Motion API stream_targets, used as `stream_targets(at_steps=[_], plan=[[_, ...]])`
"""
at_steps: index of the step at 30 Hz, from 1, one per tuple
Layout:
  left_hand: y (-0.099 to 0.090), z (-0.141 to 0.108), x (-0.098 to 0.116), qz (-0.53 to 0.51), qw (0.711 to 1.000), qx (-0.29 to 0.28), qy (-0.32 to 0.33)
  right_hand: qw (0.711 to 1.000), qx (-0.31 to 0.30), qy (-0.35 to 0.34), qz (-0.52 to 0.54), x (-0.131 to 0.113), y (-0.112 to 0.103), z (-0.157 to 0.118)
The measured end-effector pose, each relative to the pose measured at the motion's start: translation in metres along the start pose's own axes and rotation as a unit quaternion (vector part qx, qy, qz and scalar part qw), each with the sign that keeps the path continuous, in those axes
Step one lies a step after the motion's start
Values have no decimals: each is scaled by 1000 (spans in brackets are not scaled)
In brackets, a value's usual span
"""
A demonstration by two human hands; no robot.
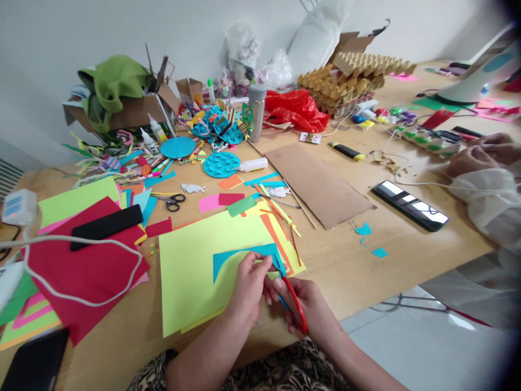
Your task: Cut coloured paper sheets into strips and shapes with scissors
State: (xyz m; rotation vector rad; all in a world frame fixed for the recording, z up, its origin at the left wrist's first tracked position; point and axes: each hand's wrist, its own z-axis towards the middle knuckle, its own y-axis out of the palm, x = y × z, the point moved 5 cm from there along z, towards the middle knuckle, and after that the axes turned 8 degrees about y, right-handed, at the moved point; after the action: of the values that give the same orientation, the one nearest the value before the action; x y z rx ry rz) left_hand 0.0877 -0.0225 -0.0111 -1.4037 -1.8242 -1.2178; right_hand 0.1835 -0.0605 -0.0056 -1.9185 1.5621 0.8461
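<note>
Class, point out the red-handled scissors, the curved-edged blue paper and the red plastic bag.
Red-handled scissors (297, 302): head view, handle.
Curved-edged blue paper (222, 258): head view, left part.
Red plastic bag (291, 110): head view, crumpled middle.

Room right of hands (311, 307) — phone (410, 206) beyond.

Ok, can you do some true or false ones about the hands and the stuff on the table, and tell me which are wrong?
1. The right hand holds the red-handled scissors. True.
2. The left hand is holding nothing. False: it holds blue paper.
3. No hand is touching the black-handled scissors. True.
4. The grey bottle is lying on its side. False: it stands upright.
5. A red plastic bag lies beside the grey bottle. True.
</note>
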Motion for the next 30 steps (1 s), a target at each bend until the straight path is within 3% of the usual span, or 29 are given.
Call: stream_targets(at_steps=[5,20,30], plan=[[-2,2,3,-35,999,15,5,999,13,16,-25,-1,0,-3],[-5,1,0,-14,999,37,5,1000,-2,-10,-24,-2,1,-1],[-5,5,4,-61,997,36,-4,999,6,27,-28,0,3,-4]])
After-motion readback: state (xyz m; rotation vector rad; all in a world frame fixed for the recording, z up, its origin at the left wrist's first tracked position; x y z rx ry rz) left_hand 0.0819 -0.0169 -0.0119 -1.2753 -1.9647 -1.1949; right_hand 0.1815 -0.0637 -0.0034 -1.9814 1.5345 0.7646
